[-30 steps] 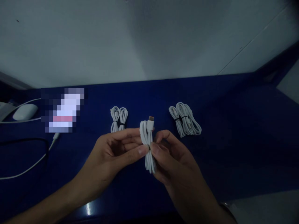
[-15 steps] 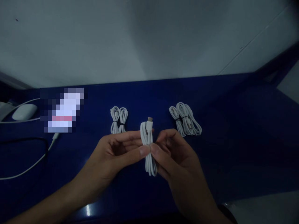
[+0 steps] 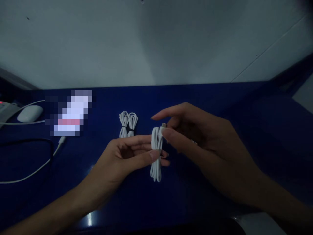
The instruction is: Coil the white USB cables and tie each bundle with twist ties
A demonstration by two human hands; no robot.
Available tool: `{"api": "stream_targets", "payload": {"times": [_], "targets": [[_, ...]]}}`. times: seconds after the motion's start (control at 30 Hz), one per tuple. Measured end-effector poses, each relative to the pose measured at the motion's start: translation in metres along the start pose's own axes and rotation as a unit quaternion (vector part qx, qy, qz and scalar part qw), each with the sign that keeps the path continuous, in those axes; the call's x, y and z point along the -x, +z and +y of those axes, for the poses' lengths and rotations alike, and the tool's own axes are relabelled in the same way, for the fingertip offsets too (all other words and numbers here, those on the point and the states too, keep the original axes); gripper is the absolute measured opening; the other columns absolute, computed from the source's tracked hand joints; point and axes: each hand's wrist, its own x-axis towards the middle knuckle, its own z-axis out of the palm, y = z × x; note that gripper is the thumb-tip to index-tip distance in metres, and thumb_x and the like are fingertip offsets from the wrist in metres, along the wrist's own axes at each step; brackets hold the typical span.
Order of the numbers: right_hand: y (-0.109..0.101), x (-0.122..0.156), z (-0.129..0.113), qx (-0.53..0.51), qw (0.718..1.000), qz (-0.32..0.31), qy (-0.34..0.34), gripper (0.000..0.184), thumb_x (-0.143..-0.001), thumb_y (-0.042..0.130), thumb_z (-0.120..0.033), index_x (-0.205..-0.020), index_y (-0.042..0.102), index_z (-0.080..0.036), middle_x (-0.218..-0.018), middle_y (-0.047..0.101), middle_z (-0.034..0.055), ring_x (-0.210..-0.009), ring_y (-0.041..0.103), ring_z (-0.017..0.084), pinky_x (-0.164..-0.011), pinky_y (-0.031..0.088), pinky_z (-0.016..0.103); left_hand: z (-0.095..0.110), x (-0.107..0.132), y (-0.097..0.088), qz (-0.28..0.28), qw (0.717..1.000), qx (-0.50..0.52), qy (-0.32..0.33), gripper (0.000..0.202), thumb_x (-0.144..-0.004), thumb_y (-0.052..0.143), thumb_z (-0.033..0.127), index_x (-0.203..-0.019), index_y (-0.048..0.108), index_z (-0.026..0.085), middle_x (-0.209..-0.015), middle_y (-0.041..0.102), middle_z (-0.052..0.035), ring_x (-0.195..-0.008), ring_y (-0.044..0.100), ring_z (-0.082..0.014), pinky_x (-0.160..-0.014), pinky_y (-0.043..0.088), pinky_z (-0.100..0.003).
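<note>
Dim blue worktop [image 3: 107, 101] is seen below a pale wall [image 3: 146, 42]. Above it, a folded cable bundle [image 3: 156, 169] is pinched mid-length in the left hand [image 3: 124, 156], grip closed, so the loops are held together. The right hand [image 3: 205, 143] is set at the plug [image 3: 163, 125]; its grip cannot be told.

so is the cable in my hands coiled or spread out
Coiled. The cable is bunched in tight loops, pinched at the middle by the left hand; the right hand touches its top end.

Left hand [image 3: 122, 156] pinches white cable [image 3: 156, 153]; right hand [image 3: 202, 137] touches it.
</note>
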Motion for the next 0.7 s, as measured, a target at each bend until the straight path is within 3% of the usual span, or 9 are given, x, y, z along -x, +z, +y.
{"api": "stream_targets", "payload": {"times": [0.1,0.2,0.37,0.5,0.63,0.7], "targets": [[-0.004,-0.017,0.003,-0.005,0.998,-0.063,-0.007,0.012,-0.115,0.072,-0.036,-0.116,0.084,-0.031,-0.089,0.077,-0.0041,-0.075,0.075,0.013,-0.067,0.062,0.023,0.005,0.0,0.003,0.009,1.0,-0.006,-0.006,0.017,-0.105,0.088,0.032,-0.12,0.093,0.029,-0.115,0.092,-0.003,-0.111,0.087,-0.0201,-0.106,0.064,-0.026],[-0.005,-0.027,0.014,-0.042,0.996,-0.076,-0.018,0.013,-0.113,0.075,-0.036,-0.112,0.085,-0.028,-0.088,0.077,-0.003,-0.069,0.07,0.011,-0.06,0.057,0.022,0.007,0.0,0.002,0.007,1.0,0.008,-0.008,0.015,-0.109,0.082,0.032,-0.117,0.093,0.025,-0.114,0.09,-0.0041,-0.106,0.086,-0.0186,-0.097,0.064,-0.023],[-0.008,-0.03,0.036,-0.103,0.989,-0.102,-0.001,0.015,-0.113,0.076,-0.037,-0.12,0.085,-0.027,-0.085,0.076,-0.003,-0.067,0.065,0.009,-0.061,0.054,0.022,-0.001,-0.002,-0.004,-0.042,0.999,0.012,-0.014,0.034,-0.12,0.06,0.04,-0.121,0.088,0.02,-0.093,0.085,-0.0059,-0.086,0.082,-0.0159,-0.084,0.067,-0.023],[-0.01,-0.029,0.044,-0.119,0.984,-0.133,0.008,0.02,-0.116,0.072,-0.04,-0.116,0.085,-0.025,-0.084,0.075,-0.0031,-0.066,0.064,0.008,-0.06,0.05,0.022,-0.008,-0.004,-0.007,-0.048,0.999,-0.002,-0.011,0.035,-0.122,0.058,0.041,-0.122,0.087,0.022,-0.083,0.081,-0.003,-0.074,0.077,-0.0132,-0.071,0.065,-0.02],[-0.01,-0.03,0.045,-0.119,0.987,-0.106,0.008,0.023,-0.115,0.073,-0.04,-0.105,0.085,-0.024,-0.086,0.075,-0.0031,-0.062,0.058,0.007,-0.055,0.045,0.022,-0.006,-0.009,-0.006,-0.043,0.999,-0.019,-0.006,0.034,-0.121,0.06,0.04,-0.12,0.089,0.021,-0.079,0.081,-0.0028,-0.068,0.075,-0.0114,-0.069,0.065,-0.018],[-0.01,-0.03,0.045,-0.117,0.991,-0.069,0.013,0.025,-0.115,0.073,-0.041,-0.102,0.085,-0.022,-0.083,0.073,-0.0035,-0.06,0.055,0.007,-0.054,0.044,0.022,-0.005,-0.012,-0.006,-0.023,1.0,-0.018,-0.009,0.03,-0.119,0.065,0.041,-0.126,0.089,0.024,-0.088,0.085,-0.0041,-0.07,0.078,-0.0128,-0.069,0.066,-0.019]]}}
